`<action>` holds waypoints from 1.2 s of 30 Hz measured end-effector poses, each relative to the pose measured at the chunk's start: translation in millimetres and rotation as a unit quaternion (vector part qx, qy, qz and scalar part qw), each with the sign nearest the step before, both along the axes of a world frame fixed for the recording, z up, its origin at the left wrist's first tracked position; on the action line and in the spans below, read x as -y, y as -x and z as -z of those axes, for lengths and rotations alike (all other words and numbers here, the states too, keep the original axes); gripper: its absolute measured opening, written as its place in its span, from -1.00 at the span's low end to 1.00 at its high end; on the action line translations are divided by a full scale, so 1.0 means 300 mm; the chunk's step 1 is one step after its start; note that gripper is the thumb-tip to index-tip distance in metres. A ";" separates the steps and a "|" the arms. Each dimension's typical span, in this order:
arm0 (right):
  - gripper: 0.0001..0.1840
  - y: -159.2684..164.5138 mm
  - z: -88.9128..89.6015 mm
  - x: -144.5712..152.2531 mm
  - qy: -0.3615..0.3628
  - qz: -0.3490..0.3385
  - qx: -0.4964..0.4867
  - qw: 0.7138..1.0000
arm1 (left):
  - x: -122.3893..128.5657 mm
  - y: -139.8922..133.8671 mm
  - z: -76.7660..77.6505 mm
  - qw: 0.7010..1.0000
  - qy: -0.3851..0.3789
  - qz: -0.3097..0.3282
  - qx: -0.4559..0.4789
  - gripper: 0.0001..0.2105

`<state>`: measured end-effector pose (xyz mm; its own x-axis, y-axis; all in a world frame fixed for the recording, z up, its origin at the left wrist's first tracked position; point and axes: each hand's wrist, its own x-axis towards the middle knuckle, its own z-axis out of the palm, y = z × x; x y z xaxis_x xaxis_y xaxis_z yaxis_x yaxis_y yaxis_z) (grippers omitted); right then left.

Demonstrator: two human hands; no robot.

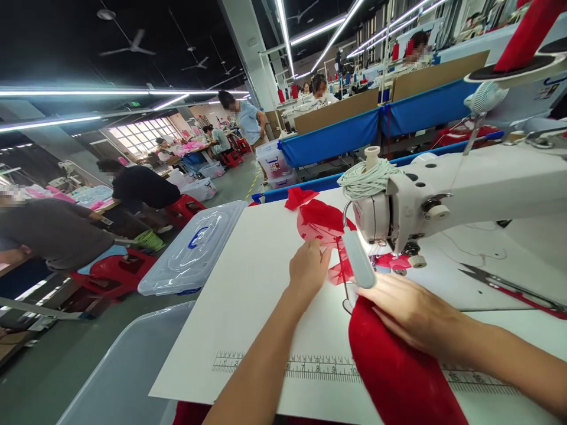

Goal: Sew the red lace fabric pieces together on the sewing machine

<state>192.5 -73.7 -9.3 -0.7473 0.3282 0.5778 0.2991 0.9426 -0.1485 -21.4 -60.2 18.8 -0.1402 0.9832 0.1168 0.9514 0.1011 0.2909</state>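
My left hand (310, 265) has its fingers closed on the edge of a sheer red fabric (323, 221) with darker seams, left of the sewing machine needle. My right hand (407, 304) is closed at the red cloth (394, 366), which hangs over the table's front edge; its fingertips are partly hidden behind a small white lamp (359, 260). The white sewing machine (425, 200) stands above and beyond this hand. Red material also lies under its needle area. A bundle of pale green cord (367, 179) rests on the machine head.
Thread snips (509, 286) lie at the right on the white table (230, 319), which has a printed ruler (310, 367) along its front. A lidded clear plastic box (199, 245) and another bin (133, 366) stand at the left. Other people work beyond, some seated on red stools.
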 end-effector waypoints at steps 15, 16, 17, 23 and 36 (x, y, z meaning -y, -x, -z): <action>-0.68 0.103 0.009 0.062 0.060 -0.006 0.058 0.996 | -0.020 -0.017 0.058 0.949 -0.043 0.019 0.310 -0.79; -0.68 0.100 0.012 0.061 0.056 -0.010 0.055 0.997 | -0.021 -0.021 0.057 0.939 -0.042 0.017 0.342 -0.76; -0.68 0.099 0.016 0.059 0.053 -0.012 0.053 0.997 | -0.021 -0.020 0.055 0.926 -0.042 0.010 0.376 -0.74; -0.72 0.115 0.046 0.054 0.060 0.075 0.000 0.995 | -0.004 0.021 0.003 0.779 0.000 -0.002 0.627 -0.80; -0.71 0.108 0.055 0.059 0.039 0.056 0.019 0.997 | 0.036 -0.017 0.035 0.570 0.102 0.054 0.813 -0.70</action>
<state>160.1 -91.5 -25.7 -0.7245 0.4537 0.5190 0.4088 0.8890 -0.2064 -16.3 -70.9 8.5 0.1624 0.9664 -0.1990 -0.5571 0.2563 0.7899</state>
